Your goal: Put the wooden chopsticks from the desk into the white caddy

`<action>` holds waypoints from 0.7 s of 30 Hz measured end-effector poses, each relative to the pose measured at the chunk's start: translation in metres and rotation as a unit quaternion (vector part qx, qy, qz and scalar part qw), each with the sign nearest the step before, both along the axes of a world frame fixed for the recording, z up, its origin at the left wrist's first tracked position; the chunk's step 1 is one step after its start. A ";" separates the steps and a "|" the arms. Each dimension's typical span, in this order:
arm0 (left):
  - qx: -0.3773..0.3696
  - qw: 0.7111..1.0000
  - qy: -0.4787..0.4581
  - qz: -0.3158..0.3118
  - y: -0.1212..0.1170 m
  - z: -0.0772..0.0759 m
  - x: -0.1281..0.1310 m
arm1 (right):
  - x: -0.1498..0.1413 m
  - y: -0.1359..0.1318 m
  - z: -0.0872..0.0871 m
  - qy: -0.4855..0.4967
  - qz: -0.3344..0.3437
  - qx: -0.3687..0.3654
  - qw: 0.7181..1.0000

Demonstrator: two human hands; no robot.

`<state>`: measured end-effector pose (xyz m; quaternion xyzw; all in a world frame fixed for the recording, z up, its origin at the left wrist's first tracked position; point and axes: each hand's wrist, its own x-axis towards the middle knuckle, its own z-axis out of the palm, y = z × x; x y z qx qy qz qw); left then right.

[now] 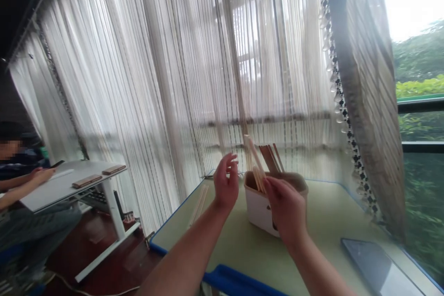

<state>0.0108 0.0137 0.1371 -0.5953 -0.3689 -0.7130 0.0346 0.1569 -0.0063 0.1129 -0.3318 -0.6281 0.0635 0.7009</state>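
Observation:
A white holder (258, 210) with a tan rim stands on the green table (322, 222); pale and dark brown chopsticks (268, 157) stick up out of it. My right hand (286, 210) is closed round a few pale chopsticks (254, 157) that slant up to the left over the holder. My left hand (226, 185) hovers just left of the holder, fingers loosely apart, holding nothing. More pale chopsticks (198, 204) lie flat on the table to the left of that hand.
A dark tablet (376, 266) lies at the table's near right corner. Sheer curtains and a window close off the far side. At the left, another person sits at a white desk (65, 180) with two flat brown objects on it.

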 end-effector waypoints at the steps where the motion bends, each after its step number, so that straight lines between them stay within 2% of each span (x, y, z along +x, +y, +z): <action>1: 0.025 0.999 -0.028 -0.002 0.002 0.014 0.008 | 0.000 0.001 -0.004 -0.020 -0.004 0.008 1.000; 5: 0.115 0.992 -0.043 0.024 0.001 0.063 0.035 | 0.003 0.007 -0.014 -0.057 -0.055 0.027 0.996; 8: 0.138 0.989 -0.033 0.030 -0.006 0.083 0.052 | 0.008 0.012 -0.015 -0.042 -0.100 0.011 0.994; 10: 0.120 0.992 -0.001 0.025 -0.011 0.088 0.061 | 0.011 0.015 -0.014 -0.036 -0.123 -0.014 0.992; 13: 0.079 0.995 0.053 0.040 -0.015 0.086 0.068 | 0.016 0.020 -0.013 -0.013 -0.147 -0.053 0.988; 16: 0.034 0.993 0.097 0.053 -0.010 0.082 0.064 | 0.016 0.019 -0.012 -0.014 -0.160 -0.044 0.986; 18: -0.021 0.993 0.118 0.015 0.000 0.082 0.055 | 0.014 0.018 -0.012 -0.029 -0.181 -0.023 0.983; 21: -0.113 0.979 0.137 -0.102 0.016 0.085 0.037 | 0.011 0.017 -0.011 -0.048 -0.217 -0.001 0.975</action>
